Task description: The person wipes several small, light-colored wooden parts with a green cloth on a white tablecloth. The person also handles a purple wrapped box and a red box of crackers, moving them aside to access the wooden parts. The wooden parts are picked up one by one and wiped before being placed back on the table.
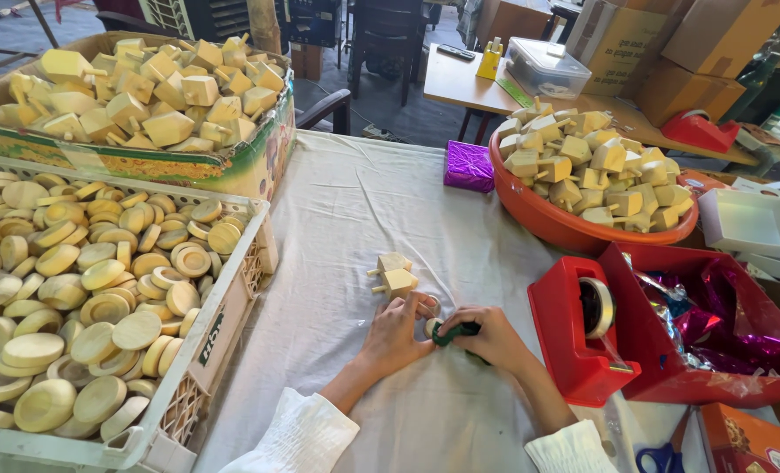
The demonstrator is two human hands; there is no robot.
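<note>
Open cloth (355, 210) runs from the hands toward 12 o'clock, broken only by two wooden blocks (392, 274) just ahead. At 9 o'clock, crate of wooden discs (193, 385); at 10, carton of blocks (258, 162). At 1, purple packet (469, 165) and orange basin (565, 229). At 3, red tape dispenser (565, 337), close by.

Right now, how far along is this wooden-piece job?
Looks done: two wooden cube pieces set aside on the white cloth. In hand: left hand and right hand work a dark green item. Left: full orange bowl and cardboard box.
</note>
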